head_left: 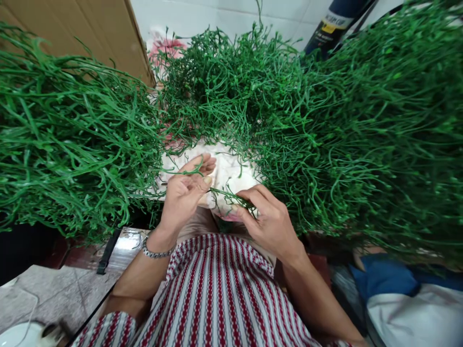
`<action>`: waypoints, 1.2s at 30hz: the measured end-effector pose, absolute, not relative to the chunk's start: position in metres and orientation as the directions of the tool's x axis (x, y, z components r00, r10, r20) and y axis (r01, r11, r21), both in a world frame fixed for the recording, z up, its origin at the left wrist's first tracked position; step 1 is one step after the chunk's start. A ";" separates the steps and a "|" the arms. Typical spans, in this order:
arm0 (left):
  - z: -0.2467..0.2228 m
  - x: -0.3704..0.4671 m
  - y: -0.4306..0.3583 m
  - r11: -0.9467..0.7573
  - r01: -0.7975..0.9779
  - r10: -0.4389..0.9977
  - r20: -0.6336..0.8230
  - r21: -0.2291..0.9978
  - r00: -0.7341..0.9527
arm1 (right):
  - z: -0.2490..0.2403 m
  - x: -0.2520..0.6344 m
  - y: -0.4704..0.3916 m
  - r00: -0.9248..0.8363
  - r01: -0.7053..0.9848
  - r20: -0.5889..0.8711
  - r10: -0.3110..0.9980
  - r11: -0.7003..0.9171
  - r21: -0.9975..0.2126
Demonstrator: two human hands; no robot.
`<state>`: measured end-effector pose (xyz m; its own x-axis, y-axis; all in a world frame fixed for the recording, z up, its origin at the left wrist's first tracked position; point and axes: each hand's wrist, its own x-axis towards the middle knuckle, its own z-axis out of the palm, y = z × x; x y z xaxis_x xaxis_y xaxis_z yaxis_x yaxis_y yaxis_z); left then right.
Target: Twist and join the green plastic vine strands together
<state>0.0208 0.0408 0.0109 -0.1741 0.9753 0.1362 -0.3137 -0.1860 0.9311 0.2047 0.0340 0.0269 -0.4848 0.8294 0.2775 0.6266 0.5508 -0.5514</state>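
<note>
A thin green plant stem (pixel 226 193), branched and plastic-looking, stretches between my hands over a pale cloth (pixel 238 178). My left hand (pixel 186 190) pinches one end between thumb and forefinger, with the other fingers loosely curled and palm turned up. At the stem's other end, the thumb and fingers of my right hand (pixel 267 217) are closed on it, partly hiding its small side shoots. Another curly green sprig (pixel 193 171) crosses the fingers of my left hand. Loose bits of green lie on the cloth around both hands.
Big heaps of similar green stems lie at the left (pixel 65 144), along the back (pixel 231 77) and at the right (pixel 379 135). Behind them are a cardboard box (pixel 79 29) and a dark blue cylinder (pixel 331 29). Blue and white fabric (pixel 401 284) lies lower right.
</note>
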 end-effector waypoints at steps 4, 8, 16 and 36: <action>0.009 0.016 0.043 -0.238 -0.238 0.958 0.187 0.942 -0.218 | 0.024 0.205 0.037 -0.470 0.647 0.310 0.827 0.561 -0.516; 0.010 0.010 0.048 -0.188 -0.181 0.966 0.149 0.965 -0.211 | 0.020 0.207 0.038 -0.461 0.658 0.346 0.817 0.577 -0.485; 0.018 0.008 0.033 -0.342 0.469 0.814 0.506 0.814 -0.285 | 0.018 0.213 0.040 -0.464 0.676 0.401 0.790 0.608 -0.417; 0.009 0.032 0.023 -0.444 0.413 0.874 0.487 0.795 0.003 | 0.016 0.217 0.044 -0.425 0.302 0.243 0.872 0.390 -0.870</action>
<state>0.0317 0.0231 0.0088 0.0031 0.8735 0.4867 0.4130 -0.4444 0.7950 0.2170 0.0443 0.0157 -0.4255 0.8717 0.2429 0.3022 0.3899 -0.8699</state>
